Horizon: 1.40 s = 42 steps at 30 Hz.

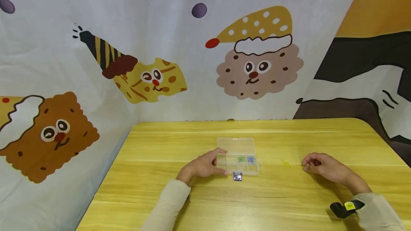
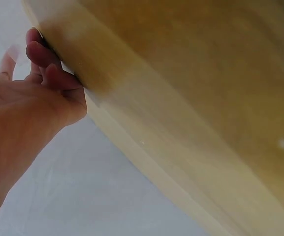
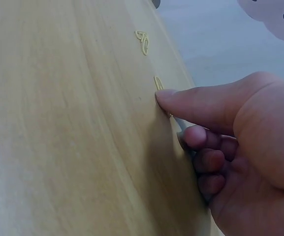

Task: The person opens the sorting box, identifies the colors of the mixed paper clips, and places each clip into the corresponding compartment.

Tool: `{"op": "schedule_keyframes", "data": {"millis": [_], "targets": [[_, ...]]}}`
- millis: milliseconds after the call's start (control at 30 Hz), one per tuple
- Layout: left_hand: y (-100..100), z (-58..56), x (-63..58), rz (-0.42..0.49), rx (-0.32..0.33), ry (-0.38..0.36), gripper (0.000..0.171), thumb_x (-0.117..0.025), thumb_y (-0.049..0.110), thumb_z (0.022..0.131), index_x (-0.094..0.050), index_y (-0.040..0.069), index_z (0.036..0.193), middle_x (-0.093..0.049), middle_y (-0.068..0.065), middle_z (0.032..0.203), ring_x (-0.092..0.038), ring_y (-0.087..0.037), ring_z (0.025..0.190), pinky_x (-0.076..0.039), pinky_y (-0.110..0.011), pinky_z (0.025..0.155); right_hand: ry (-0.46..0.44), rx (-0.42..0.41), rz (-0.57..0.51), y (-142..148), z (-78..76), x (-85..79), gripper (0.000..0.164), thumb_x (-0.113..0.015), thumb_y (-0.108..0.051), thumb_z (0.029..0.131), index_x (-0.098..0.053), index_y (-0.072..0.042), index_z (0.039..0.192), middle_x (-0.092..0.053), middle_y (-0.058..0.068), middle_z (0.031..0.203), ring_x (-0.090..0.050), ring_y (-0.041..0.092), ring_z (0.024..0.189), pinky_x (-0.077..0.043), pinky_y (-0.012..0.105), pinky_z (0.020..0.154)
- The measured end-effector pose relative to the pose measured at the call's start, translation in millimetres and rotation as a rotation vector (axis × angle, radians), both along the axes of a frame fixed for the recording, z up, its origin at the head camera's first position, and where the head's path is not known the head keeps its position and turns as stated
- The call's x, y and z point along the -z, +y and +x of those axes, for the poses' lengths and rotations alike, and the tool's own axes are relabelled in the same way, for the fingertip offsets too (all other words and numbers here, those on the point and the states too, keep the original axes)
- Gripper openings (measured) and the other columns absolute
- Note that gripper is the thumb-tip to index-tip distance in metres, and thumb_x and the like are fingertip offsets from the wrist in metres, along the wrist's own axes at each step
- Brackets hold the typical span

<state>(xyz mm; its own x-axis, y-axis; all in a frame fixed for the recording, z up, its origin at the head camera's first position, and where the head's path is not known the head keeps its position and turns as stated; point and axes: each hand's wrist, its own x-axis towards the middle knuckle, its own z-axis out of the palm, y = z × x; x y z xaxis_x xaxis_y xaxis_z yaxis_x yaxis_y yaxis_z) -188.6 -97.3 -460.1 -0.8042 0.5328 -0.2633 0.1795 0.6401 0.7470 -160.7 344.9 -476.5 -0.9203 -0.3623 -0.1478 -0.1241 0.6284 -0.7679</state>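
A clear plastic compartment box (image 1: 236, 145) lies with its lid raised toward the back. My left hand (image 1: 205, 162) grips its left side, thumb along the front and index finger toward the back; in the left wrist view that hand (image 2: 38, 93) shows its palm and curled fingers. Green clips (image 1: 240, 159), blue clips (image 1: 251, 159) and yellow clips (image 1: 252, 167) sit in separate compartments. To the right, my right hand (image 1: 324, 167) pinches a yellow paper clip (image 3: 158, 82) at the tabletop, the thumb covering part of it. More yellow paper clips (image 1: 286, 163) lie between box and right hand.
A small dark-blue item (image 1: 237, 176) is at the box's front edge. The wooden table (image 1: 205, 206) ends at a white cloth backdrop (image 1: 160, 17) with cartoon prints. A black strap device (image 1: 346, 208) is on the right wrist.
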Motion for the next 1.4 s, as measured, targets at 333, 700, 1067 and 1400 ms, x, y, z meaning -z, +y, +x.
{"op": "schedule_keyframes", "data": {"millis": [333,700,1067,1400], "targets": [[-0.4,-0.5,-2.7,-0.003,-0.008,-0.015,0.071,-0.079,0.038,0.084,-0.046,0.025,0.145,-0.047,-0.002,0.084,-0.041,-0.013,0.073,-0.037,-0.026,0.066,-0.006,-0.010,-0.005,-0.7,0.4,-3.4,0.012,-0.064,-0.009,0.096,-0.062,0.002,0.100,-0.053,0.004,0.085,-0.044,0.005,0.072,-0.039,0.025,0.060],[-0.7,-0.8,-0.4,0.005,-0.009,-0.030,0.071,-0.079,0.039,0.084,-0.045,0.027,0.145,-0.045,-0.001,0.084,-0.040,-0.014,0.074,-0.037,-0.027,0.067,0.009,-0.017,-0.009,1.8,-0.5,0.1,0.010,-0.064,-0.009,0.096,-0.063,0.001,0.098,-0.054,0.003,0.086,-0.044,0.004,0.072,-0.040,0.025,0.059],[-0.5,-1.7,2.5,0.009,-0.006,-0.039,0.071,-0.080,0.040,0.084,-0.045,0.028,0.145,-0.046,-0.002,0.083,-0.041,-0.014,0.072,-0.038,-0.026,0.065,0.007,0.053,0.021,0.4,0.4,-5.4,0.015,-0.066,-0.016,0.096,-0.065,-0.002,0.098,-0.059,0.004,0.090,-0.047,0.005,0.076,-0.042,0.023,0.064],[-0.2,-2.2,2.9,-0.009,-0.010,-0.039,0.072,-0.079,0.042,0.083,-0.045,0.030,0.145,-0.046,-0.001,0.083,-0.041,-0.013,0.072,-0.037,-0.027,0.065,0.112,-0.002,0.004,-15.4,-3.0,-14.1,0.006,-0.064,-0.009,0.096,-0.064,-0.003,0.095,-0.058,0.001,0.082,-0.047,0.004,0.070,-0.043,0.025,0.058]]}}
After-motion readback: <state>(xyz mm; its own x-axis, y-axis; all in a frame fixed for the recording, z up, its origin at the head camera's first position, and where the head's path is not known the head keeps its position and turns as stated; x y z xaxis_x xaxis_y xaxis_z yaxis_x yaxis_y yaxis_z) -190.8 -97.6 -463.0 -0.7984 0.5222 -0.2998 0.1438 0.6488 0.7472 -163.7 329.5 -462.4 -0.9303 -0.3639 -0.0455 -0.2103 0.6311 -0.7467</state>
